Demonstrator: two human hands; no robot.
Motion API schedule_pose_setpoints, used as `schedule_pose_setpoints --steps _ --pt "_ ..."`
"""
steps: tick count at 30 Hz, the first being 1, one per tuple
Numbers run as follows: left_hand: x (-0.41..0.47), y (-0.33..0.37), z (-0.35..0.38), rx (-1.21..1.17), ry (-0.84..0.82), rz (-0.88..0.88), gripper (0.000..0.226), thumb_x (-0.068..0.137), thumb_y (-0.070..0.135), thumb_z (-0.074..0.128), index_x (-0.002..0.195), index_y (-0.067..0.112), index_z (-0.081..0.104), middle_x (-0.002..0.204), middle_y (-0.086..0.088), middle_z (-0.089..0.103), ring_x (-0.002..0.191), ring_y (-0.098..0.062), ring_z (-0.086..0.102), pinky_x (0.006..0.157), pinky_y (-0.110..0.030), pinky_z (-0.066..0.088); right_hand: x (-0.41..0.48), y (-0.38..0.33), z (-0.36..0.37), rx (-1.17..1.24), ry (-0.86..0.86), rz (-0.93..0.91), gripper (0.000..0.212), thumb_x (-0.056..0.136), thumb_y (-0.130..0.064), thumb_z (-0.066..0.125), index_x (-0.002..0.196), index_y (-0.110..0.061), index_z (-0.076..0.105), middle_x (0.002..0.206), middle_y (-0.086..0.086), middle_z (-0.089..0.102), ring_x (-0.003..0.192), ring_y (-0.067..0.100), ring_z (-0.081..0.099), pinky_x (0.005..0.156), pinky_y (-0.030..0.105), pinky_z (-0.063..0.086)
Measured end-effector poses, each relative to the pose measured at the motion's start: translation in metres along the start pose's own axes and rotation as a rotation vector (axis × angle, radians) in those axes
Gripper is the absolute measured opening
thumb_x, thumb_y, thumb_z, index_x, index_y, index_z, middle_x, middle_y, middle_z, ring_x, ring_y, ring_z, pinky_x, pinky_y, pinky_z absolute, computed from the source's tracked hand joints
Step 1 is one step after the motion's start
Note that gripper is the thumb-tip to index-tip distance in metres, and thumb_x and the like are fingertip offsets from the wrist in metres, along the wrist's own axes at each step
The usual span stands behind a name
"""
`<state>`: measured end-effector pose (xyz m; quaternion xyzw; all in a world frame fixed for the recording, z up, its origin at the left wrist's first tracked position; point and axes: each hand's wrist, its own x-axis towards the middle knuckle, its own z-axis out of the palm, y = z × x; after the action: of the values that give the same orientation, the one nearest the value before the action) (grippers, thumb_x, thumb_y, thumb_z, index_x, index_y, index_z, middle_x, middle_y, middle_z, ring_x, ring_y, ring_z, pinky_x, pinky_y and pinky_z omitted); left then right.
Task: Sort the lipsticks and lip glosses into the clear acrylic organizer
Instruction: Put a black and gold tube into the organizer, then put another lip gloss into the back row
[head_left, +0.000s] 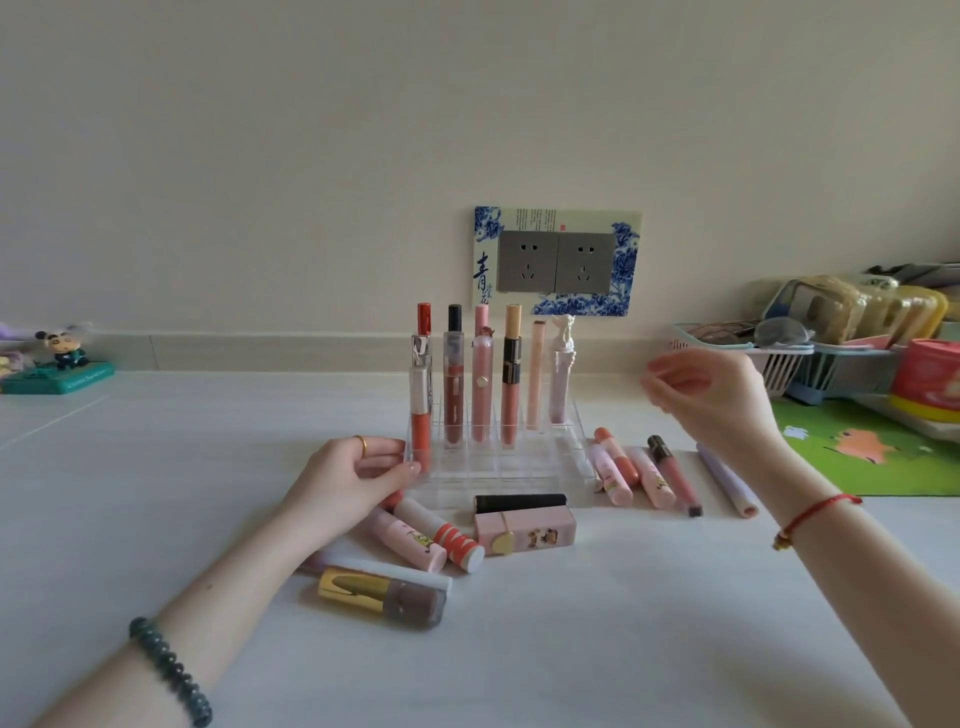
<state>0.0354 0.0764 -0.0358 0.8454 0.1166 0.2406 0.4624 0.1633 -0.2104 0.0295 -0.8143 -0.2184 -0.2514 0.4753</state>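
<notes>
Our left hand (358, 470) sits at the front left corner of the clear acrylic organizer (519, 462), thumb and fingers curled lightly around that corner. We judge the grip is there to brace the light tray so that it neither slides nor tips while tubes drop in. Our right hand (711, 402) hangs in the air to the right of the organizer, above the table (571, 649). Its fingers are loosely curled and a little blurred, with nothing in them that we can make out, so it looks free to fetch the next piece.

A row of tall glosses (481, 384) stands upright along the back, one to a cell. That suits them, since height at the rear leaves the lower front cells in sight and in reach. An orange gloss (420, 421) stands one row forward at the left edge, just beside our fingers. The front cells look empty.

The rest lies flat on the table. A cluster of slim tubes (667, 475) lies just right of the organizer, on our free hand's side. A black lipstick (519, 501) and a pink boxed lipstick (524, 530) lie just in front. A striped tube (452, 543) and a gold-capped bottle (382, 600) lie near our left wrist. We reckon the sorting is under half done, and the right-hand cluster is the easy next pick
</notes>
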Motion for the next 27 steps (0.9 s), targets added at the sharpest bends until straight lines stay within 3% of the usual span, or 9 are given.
schedule_pose_setpoints --steps 6,13,18,23,25,27 --pt "-0.001 0.000 0.000 -0.021 -0.003 0.009 0.027 0.074 0.019 0.072 0.098 0.023 0.060 0.083 0.018 0.062 0.086 0.004 0.059 0.074 -0.011 0.041 -0.011 0.041 -0.002 -0.252 -0.060 0.121 0.014 0.073 -0.008 0.068 0.087 -0.008 0.070 0.068 0.003 0.062 0.066 0.017 0.055 0.066 0.021 0.037" --pt "-0.001 -0.001 0.001 -0.035 0.004 0.013 0.035 0.075 0.016 0.071 0.109 0.011 0.061 0.085 0.009 0.064 0.085 0.005 0.057 0.073 -0.011 0.041 -0.016 0.056 0.009 -0.361 -0.171 0.187 0.021 0.077 -0.017 0.065 0.096 -0.007 0.064 0.074 0.006 0.058 0.069 0.020 0.051 0.060 0.024 0.038" --pt "-0.001 0.000 0.002 -0.040 0.007 0.018 0.033 0.076 0.013 0.070 0.107 0.011 0.061 0.083 0.011 0.063 0.082 0.005 0.057 0.071 -0.011 0.041 -0.017 0.057 0.014 -0.379 -0.221 0.235 0.026 0.078 -0.020 0.062 0.102 -0.008 0.061 0.096 0.014 0.061 0.088 0.030 0.058 0.060 0.032 0.047" --pt "-0.002 0.001 0.002 -0.040 0.012 0.017 0.030 0.076 0.014 0.070 0.104 0.016 0.061 0.081 0.015 0.062 0.080 0.007 0.057 0.067 -0.006 0.043 -0.016 0.054 0.012 -0.336 -0.226 0.324 0.032 0.076 -0.020 0.064 0.104 -0.006 0.059 0.101 0.015 0.058 0.077 0.028 0.059 0.052 0.031 0.049" --pt "-0.002 0.001 0.001 -0.032 0.015 0.019 0.030 0.076 0.015 0.070 0.103 0.017 0.060 0.081 0.016 0.062 0.080 0.007 0.057 0.068 -0.008 0.041 -0.016 0.051 0.011 -0.344 -0.229 0.348 0.033 0.075 -0.019 0.065 0.102 -0.002 0.059 0.095 0.015 0.057 0.079 0.031 0.060 0.050 0.033 0.051" --pt "-0.002 0.000 0.001 -0.028 0.016 0.021 0.028 0.075 0.015 0.071 0.101 0.018 0.061 0.081 0.016 0.063 0.080 0.008 0.058 0.068 -0.008 0.042 -0.016 0.047 0.010 -0.384 -0.239 0.357 0.030 0.075 -0.017 0.064 0.096 0.005 0.061 0.074 0.011 0.052 0.071 0.031 0.061 0.045 0.033 0.051"
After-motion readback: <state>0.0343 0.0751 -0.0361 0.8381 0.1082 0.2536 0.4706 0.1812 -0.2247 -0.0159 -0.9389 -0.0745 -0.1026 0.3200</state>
